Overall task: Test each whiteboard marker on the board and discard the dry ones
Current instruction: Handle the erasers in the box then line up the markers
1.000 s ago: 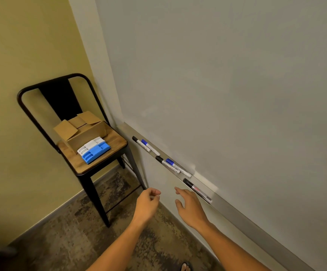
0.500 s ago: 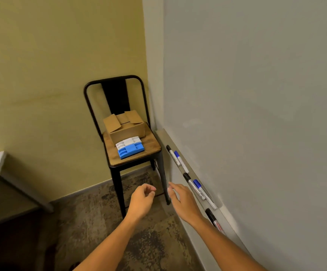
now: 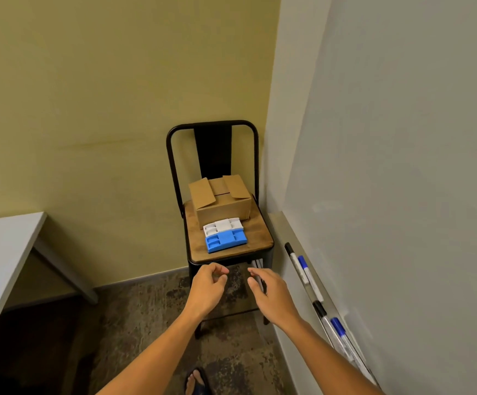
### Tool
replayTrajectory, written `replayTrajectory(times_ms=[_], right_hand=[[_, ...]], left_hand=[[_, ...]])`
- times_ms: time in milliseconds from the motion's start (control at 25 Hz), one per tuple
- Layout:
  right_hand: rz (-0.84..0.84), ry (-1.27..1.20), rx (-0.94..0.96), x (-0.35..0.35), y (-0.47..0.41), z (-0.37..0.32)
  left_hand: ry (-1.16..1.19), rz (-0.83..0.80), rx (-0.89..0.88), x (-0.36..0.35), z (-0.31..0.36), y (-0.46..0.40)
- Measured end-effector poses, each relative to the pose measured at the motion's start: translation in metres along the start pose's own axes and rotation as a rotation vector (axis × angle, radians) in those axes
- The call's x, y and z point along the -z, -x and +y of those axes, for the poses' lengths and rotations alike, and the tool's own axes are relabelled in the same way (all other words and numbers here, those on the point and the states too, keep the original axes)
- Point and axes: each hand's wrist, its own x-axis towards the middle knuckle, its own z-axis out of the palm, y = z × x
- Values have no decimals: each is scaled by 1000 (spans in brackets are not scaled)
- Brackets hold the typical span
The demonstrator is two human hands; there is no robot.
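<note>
The whiteboard (image 3: 402, 166) fills the right side. On its grey ledge (image 3: 284, 229) lie a black-capped marker (image 3: 295, 262) and a blue-capped marker (image 3: 310, 276), with another black-capped marker (image 3: 324, 319) and blue-capped marker (image 3: 344, 336) nearer me. An open cardboard box (image 3: 221, 201) sits on the chair (image 3: 225, 246), behind a white and a blue eraser tray (image 3: 225, 242). My left hand (image 3: 207, 289) and my right hand (image 3: 272, 297) hover just before the chair seat, both holding nothing, fingers loosely curled and apart.
A white table (image 3: 0, 252) stands at the left against the yellow wall. The floor is dark mottled carpet. My sandalled foot (image 3: 197, 380) shows at the bottom. The chair stands in the corner close to the ledge's end.
The view has swung left from the board toward the chair. Both hands have moved away from the ledge markers and now hover before the chair seat.
</note>
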Motion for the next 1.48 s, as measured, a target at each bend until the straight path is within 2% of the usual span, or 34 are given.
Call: replayTrajectory(times_ms=[120, 480, 920, 1160, 1280, 1480], right_hand=[[4, -11, -12, -13, -49, -12], [91, 20, -51, -41, -178, -49], [98, 121, -59, -34, -292, -43], [76, 179, -78, -23, -358, -31], [65, 285, -90, -21, -381, -22], [-50, 383, -129, -26, -398, -1]], left_hand=[[45, 5, -14, 21, -6, -53], [-76, -41, -106, 84, -26, -184], [-70, -49, -114, 78, -12, -274], [-118, -23, -47, 78, 5, -318], [-158, 8, -11, 77, 14, -340], [-163, 22, 106, 50, 34, -360]])
